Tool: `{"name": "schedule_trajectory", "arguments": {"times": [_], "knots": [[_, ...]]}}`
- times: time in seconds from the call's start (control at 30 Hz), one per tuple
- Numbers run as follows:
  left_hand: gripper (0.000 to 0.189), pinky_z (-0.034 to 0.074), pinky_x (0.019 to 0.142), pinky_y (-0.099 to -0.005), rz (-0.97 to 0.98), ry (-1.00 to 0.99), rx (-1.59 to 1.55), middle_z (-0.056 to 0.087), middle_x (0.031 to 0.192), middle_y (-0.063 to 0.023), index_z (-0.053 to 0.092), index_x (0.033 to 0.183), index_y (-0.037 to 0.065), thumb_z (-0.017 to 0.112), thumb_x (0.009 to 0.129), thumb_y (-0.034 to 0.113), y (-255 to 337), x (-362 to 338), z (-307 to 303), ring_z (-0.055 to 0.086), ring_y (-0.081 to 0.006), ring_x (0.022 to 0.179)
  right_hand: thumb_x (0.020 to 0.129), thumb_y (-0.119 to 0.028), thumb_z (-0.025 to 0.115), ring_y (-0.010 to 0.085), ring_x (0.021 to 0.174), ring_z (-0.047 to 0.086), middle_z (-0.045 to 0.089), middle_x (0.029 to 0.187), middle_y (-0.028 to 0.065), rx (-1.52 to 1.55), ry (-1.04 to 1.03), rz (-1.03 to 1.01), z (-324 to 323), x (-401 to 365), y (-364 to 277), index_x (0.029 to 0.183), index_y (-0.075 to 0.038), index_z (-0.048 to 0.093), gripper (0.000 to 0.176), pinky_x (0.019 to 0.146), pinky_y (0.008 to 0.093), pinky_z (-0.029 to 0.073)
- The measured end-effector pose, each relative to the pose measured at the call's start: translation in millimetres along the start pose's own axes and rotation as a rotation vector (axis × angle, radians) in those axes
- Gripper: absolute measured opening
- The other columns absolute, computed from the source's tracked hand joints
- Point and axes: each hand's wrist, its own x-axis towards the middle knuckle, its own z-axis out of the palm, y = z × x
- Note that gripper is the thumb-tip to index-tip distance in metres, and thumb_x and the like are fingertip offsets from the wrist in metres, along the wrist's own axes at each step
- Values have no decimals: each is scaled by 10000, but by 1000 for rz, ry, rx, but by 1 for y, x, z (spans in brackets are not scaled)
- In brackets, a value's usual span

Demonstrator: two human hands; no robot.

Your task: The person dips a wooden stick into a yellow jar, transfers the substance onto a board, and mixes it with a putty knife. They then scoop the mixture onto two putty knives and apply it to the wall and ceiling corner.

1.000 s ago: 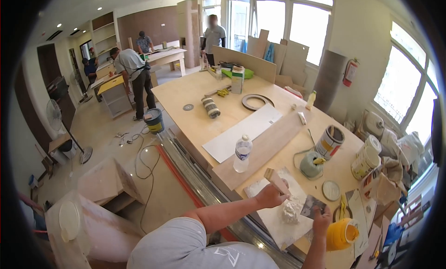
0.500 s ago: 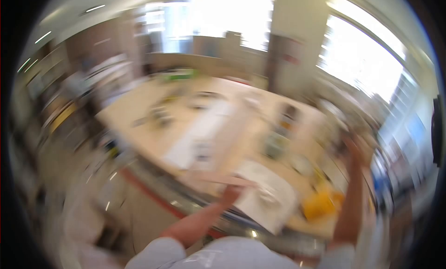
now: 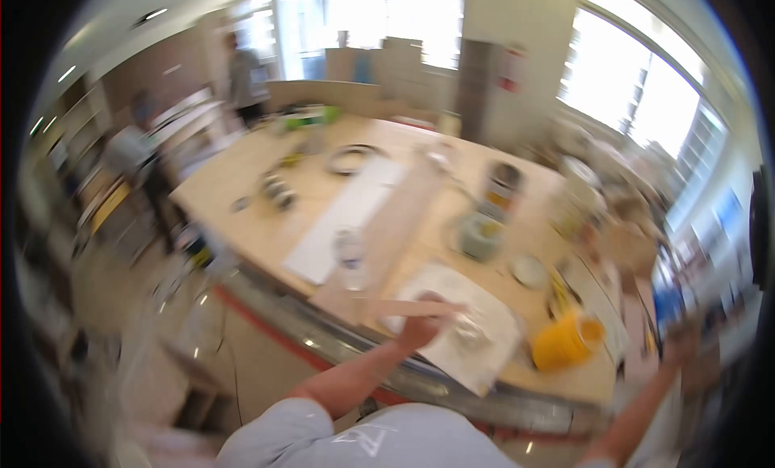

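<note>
My left hand (image 3: 421, 331) is closed around a thin, flat, pinkish-brown strip (image 3: 395, 307), held above the near table edge. Below and beside it lies a white sheet (image 3: 440, 351) with a whitish, shiny lump (image 3: 471, 329) on it. A clear bottle (image 3: 350, 262) stands left of that hand. My right hand (image 3: 680, 344) is stretched out past the table's right side, near a blue item (image 3: 668, 305); its fingers are smeared by motion. An orange-yellow container (image 3: 561, 343) sits tilted on the table between the two hands.
On the table (image 3: 250, 173) are a long white panel (image 3: 339, 226), a greenish jar (image 3: 479, 235), a dark-topped can (image 3: 502, 184), a round lid (image 3: 529, 271) and a black ring (image 3: 355, 159). Bags and cardboard (image 3: 626, 238) crowd the right side. Two people are at the back left.
My right hand has swung right and down, away from the cluttered right edge of the table. My left hand, with the strip, has shifted slightly right. The view is less blurred.
</note>
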Motion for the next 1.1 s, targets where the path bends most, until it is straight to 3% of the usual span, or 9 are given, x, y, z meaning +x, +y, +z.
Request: {"name": "schedule_trajectory", "arguments": {"times": [0.17, 0.3, 0.37, 0.47, 0.53, 0.77, 0.87, 1.0, 1.1], "knots": [[243, 488, 781, -374, -96, -17, 8, 586, 950, -97, 571, 973, 39, 738, 828, 140, 38, 5, -12, 598, -263, 887, 993, -90, 456, 236, 886, 633, 635, 984, 124, -73, 65, -58, -9, -42, 76, 1076, 26, 573, 185, 751, 333, 532], [302, 481, 788, -363, -101, -39, 9, 569, 974, -100, 532, 1020, 34, 739, 832, 149, 24, -2, -10, 591, -260, 900, 976, -104, 452, 248, 1016, 627, 624, 1177, 159, -45, -310, -125, -32, -60, 212, 1224, 25, 542, 294, 849, 345, 520], [312, 482, 782, -364, -108, -29, 13, 572, 967, -99, 528, 1025, 33, 743, 830, 150, 22, -1, -15, 593, -259, 893, 963, -168, 494, 250, 1074, 616, 610, 1238, 164, 595, -467, 76, -10, -78, 243, 1276, 3, 531, 359, 896, 354, 503], [314, 487, 770, -367, -106, -9, 33, 581, 945, -97, 533, 1016, 33, 752, 822, 147, 26, -4, -19, 600, -259, 870, 930, -258, 544, 234, 1090, 604, 630, 1207, 114, 938, -347, 594, 75, -153, 109, 1294, -52, 532, 419, 940, 381, 478], [310, 492, 760, -366, -100, 12, 45, 589, 925, -97, 542, 1005, 35, 762, 814, 141, 29, -3, -26, 606, -258, 847, 915, -286, 555, 231, 1106, 603, 631, 1214, 84, 940, -500, 602, 105, -181, 72, 1317, -77, 523, 454, 948, 398, 478], [227, 513, 750, -342, -130, 0, 24, 619, 924, -95, 595, 949, 29, 763, 821, 110, 30, 20, -17, 630, -217, 834, 858, -257, 597, 246, 1121, 591, 612, 1222, 62, 941, -466, 696, 141, -219, 71, 1334, -90, 494, 514, 935, 420, 488], [173, 517, 755, -315, -410, -49, -295, 629, 911, -79, 642, 951, 20, 755, 841, 91, 67, 48, -19, 637, -188, 858, 867, -233, 582, 223, 1094, 599, 637, 1146, 40, 961, -390, 662, 111, -224, 92, 1223, -98, 559, 381, 941, 419, 475], [266, 503, 801, -323, -293, -76, -83, 603, 995, -76, 634, 965, 21, 787, 823, 187, 50, 56, -18, 626, -197, 941, 880, -261, 553, 250, 1141, 583, 610, 1241, 58, 962, -371, 664, 114, -229, 74, 1312, -81, 525, 469, 979, 424, 457], [309, 513, 794, -312, -407, -46, -194, 611, 1004, -97, 601, 1018, 2, 776, 833, 176, 39, 57, -13, 642, -195, 931, 891, -279, 540, 265, 1170, 570, 589, 1293, 70, 1029, -347, 709, 92, -233, 144, 1353, -76, 504, 506, 1008, 440, 445]]}}
